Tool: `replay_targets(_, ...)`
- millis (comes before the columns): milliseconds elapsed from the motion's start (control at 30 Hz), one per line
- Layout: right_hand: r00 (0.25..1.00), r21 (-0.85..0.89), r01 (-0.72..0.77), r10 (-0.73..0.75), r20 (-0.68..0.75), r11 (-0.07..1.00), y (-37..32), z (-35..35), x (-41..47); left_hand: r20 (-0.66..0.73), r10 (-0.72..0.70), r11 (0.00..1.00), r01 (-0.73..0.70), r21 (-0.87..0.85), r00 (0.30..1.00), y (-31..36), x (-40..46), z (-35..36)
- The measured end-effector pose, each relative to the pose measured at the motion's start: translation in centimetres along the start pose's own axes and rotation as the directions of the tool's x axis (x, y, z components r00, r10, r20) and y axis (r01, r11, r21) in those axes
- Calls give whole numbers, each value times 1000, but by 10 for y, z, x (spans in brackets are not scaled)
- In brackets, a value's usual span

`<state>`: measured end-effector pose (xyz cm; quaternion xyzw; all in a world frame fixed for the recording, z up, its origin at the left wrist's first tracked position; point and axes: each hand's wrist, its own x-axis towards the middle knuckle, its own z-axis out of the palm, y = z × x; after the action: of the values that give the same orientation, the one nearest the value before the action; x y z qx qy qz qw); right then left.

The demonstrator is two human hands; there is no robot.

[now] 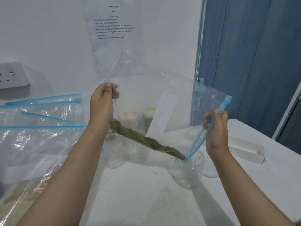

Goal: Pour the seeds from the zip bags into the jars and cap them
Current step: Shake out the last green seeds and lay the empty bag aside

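Both forearms reach up from the bottom edge over the white table [146, 201]. Just beyond them I see my right hand [216, 129] pinching the blue zip edge of the clear zip bag [154, 88], thumb and fingers curled tight around the strip, with that corner dipped into the mouth of an open glass jar [189, 170]. A ridge of greenish seeds [143, 139] lies along the bag's lower fold, sloping down toward that jar; its low end sits right at the rim. My left hand [102, 106] holds the opposite, higher corner, fingers closed on the plastic, so the bag hangs tilted between the two hands. On the left, several other zip bags [37, 128] lie spread flat on the table. Behind the held bag, seen through it, stand more clear jars [114, 154], plus one with a pink lid [129, 115] and one with a green lid [150, 111]. A white tray [244, 149] lies at right. Farthest back, a printed sheet [114, 22] hangs on the wall.
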<state>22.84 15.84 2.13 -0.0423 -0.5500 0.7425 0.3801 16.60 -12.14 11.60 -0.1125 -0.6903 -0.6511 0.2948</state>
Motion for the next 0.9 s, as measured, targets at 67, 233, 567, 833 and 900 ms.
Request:
replay_targets(67, 1000, -38, -3, 2, -14, 999, -1, 1, -1, 5, 11, 1000, -11, -1, 1000, 0, 1, 1)
replay_targets(233, 999, -84, 10, -12, -29, 996, -2, 1, -4, 8, 11, 1000, -11, -6, 1000, -1, 0, 3)
replay_targets(567, 996, -139, 46, -57, -75, 989, -16, -6, -1, 20, 22, 1000, -22, -16, 1000, 1, -1, 7)
replay_targets(833, 990, -307, 124, -140, -28, 944, -24, -19, 2, 36, 35, 999, -34, -30, 999, 5, 2, 10)
replay_targets(900, 988, -347, 142, -153, -5, 927, -25, -21, 6, 41, 36, 999, -35, -29, 998, 7, 2, 10)
